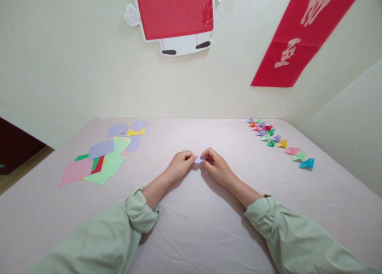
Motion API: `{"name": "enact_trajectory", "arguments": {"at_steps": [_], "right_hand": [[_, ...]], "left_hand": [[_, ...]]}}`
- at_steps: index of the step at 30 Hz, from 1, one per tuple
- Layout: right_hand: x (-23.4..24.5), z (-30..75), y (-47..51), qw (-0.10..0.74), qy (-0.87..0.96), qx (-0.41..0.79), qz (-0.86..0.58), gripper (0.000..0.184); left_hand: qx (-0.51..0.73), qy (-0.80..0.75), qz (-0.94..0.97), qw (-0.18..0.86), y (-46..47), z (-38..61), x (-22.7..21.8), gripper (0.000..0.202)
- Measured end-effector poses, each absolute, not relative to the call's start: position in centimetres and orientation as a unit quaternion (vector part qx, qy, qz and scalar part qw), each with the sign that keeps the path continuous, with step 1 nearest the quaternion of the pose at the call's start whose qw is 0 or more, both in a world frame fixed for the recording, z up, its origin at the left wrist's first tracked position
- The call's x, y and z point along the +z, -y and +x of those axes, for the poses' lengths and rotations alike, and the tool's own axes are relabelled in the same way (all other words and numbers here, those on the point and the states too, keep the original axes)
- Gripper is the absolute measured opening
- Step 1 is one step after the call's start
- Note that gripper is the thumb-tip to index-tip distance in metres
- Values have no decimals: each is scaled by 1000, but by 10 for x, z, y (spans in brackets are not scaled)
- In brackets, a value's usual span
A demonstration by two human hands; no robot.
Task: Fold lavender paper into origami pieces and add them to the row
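A small lilac folded paper (pixel 198 159) lies between my two hands at the middle of the pale pink table (pixel 191 226). My left hand (pixel 180 165) pinches its left end with curled fingers. My right hand (pixel 215 165) pinches the right end the same way. Most of the paper is hidden by my fingertips. Both forearms wear light green sleeves rolled at the wrist.
Loose coloured paper sheets (pixel 103 156) in pink, green, lilac, yellow and red lie scattered at the left. Several small folded paper figures (pixel 276 140) run in a row at the right, ending in a blue one (pixel 307 163). Red banners hang on the wall behind.
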State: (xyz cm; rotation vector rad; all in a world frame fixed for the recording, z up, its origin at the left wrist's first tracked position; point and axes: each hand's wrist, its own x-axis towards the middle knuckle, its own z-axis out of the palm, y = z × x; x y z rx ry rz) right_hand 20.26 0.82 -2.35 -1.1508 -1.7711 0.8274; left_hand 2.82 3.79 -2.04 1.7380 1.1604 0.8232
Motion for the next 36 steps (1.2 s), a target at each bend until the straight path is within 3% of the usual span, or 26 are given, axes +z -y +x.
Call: {"name": "enact_trajectory", "arguments": {"at_steps": [7, 21, 29, 33, 36], "right_hand": [[-26, 203, -11, 426, 686, 367, -462, 7], [-30, 208, -13, 430, 667, 381, -474, 15], [-34, 208, -14, 444, 662, 373, -475, 11], [-32, 206, -12, 432, 672, 367, -477, 19], [-28, 204, -11, 410, 685, 352, -489, 13]], "left_hand": [[317, -462, 718, 413, -39, 28, -24, 27], [312, -436, 741, 404, -37, 25, -19, 32], [299, -418, 772, 375, -34, 22, -23, 23], [316, -411, 771, 371, -35, 22, -28, 24], [323, -417, 765, 370, -35, 23, -29, 25]]}}
